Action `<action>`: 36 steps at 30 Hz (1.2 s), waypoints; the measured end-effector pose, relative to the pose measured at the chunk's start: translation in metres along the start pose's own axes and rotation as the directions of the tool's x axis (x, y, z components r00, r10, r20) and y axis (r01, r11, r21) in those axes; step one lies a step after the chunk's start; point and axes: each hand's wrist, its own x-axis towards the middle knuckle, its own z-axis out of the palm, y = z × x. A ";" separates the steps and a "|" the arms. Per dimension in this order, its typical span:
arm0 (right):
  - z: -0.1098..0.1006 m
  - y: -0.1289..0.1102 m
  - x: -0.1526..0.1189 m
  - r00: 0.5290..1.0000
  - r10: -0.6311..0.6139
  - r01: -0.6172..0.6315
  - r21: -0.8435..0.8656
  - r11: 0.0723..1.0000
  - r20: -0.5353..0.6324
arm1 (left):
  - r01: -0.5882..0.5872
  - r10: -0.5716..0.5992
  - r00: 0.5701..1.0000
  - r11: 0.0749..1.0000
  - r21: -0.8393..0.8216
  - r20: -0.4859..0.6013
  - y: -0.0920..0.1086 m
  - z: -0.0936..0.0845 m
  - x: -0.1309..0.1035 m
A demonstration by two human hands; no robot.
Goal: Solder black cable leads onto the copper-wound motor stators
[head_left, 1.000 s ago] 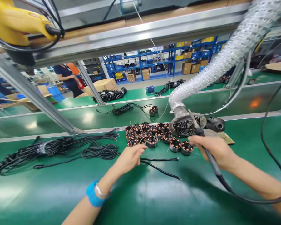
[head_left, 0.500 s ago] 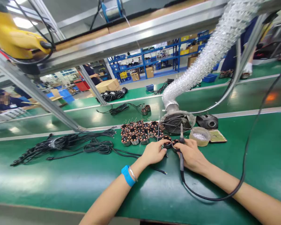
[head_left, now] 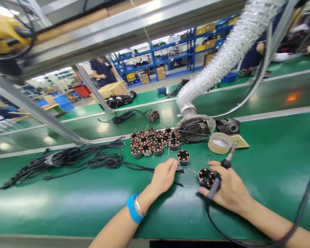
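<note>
My right hand (head_left: 228, 186) holds a soldering iron (head_left: 223, 166), its tip pointing up and away. The thumb and fingertips of that hand lie around a copper-wound motor stator (head_left: 206, 177) on the bench, with a thin wire lead sticking out to its left. My left hand (head_left: 165, 174) is closed in a pinch on a thin strand of solder wire (head_left: 169, 146) that hangs from above. Just beyond it stands a single stator (head_left: 183, 157). Several more stators (head_left: 146, 148) are grouped behind. Black cable ends (head_left: 179, 185) lie beside my left hand.
A fume extractor (head_left: 196, 130) with a foil duct (head_left: 222, 58) stands at the back. To its right are a round tub (head_left: 219, 143), a sponge tray (head_left: 241, 142) and a black holder (head_left: 228, 126). Bundled black cables (head_left: 59, 158) lie left. A person (head_left: 103, 71) stands across the line.
My right hand has moved right and nearer with a stator and the iron, away from the others. My left hand has left the other stator and drawn back slightly. The view has shifted.
</note>
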 end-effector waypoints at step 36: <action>0.003 -0.012 0.000 0.989 -0.029 -0.033 0.415 0.909 0.142 | 0.347 -0.103 0.850 0.847 -0.402 0.516 0.029 -0.004 0.000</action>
